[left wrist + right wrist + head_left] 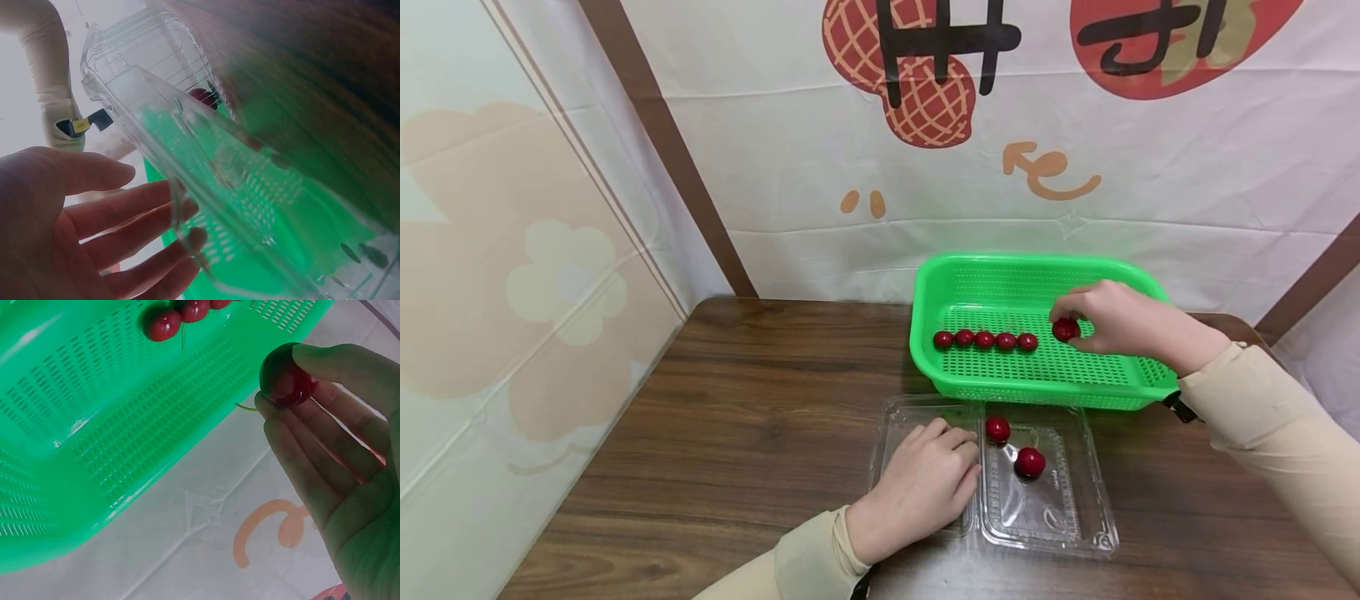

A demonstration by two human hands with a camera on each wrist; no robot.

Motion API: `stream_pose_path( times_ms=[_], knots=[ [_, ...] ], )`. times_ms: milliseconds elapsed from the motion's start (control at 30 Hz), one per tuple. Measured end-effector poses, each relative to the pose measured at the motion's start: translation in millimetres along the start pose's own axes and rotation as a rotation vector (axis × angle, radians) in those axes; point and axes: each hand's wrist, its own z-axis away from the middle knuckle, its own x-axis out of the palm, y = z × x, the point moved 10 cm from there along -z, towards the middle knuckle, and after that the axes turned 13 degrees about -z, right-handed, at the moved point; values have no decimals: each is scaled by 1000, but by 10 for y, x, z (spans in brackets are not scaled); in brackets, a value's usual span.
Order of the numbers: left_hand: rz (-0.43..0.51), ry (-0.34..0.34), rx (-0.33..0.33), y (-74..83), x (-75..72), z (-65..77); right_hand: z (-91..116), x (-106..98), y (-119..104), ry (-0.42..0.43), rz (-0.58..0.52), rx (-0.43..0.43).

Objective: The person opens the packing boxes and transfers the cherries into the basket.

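Note:
My right hand (1112, 321) pinches a dark red cherry (287, 375) between thumb and fingertips, above the right half of a green plastic basket (1037, 392). A thin green stem hangs from that cherry in the right wrist view. Inside the basket, several cherries (985, 340) lie in a row toward the left. My left hand (921, 479) rests on the left half of an opened clear plastic clamshell box (1045, 537), its fingers loosely bent at the edge in the left wrist view. Two more cherries (1030, 462) sit in the box's right half.
Box and basket stand on a dark brown wooden table (737, 417), the basket directly behind the box. Behind the table hangs a white printed cloth (775, 167). Another pale flower-printed cloth (512, 292) borders the left side.

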Motion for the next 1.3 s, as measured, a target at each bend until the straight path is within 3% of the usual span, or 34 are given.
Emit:
stream_pose_path(
  times_ms=[600, 1300],
  knots=[
    [0, 11, -1, 4, -3, -5, -98, 41, 233, -73, -37, 83],
    [0, 12, 1, 4, -5, -4, -139, 240, 544, -147, -89, 180]
  ],
)
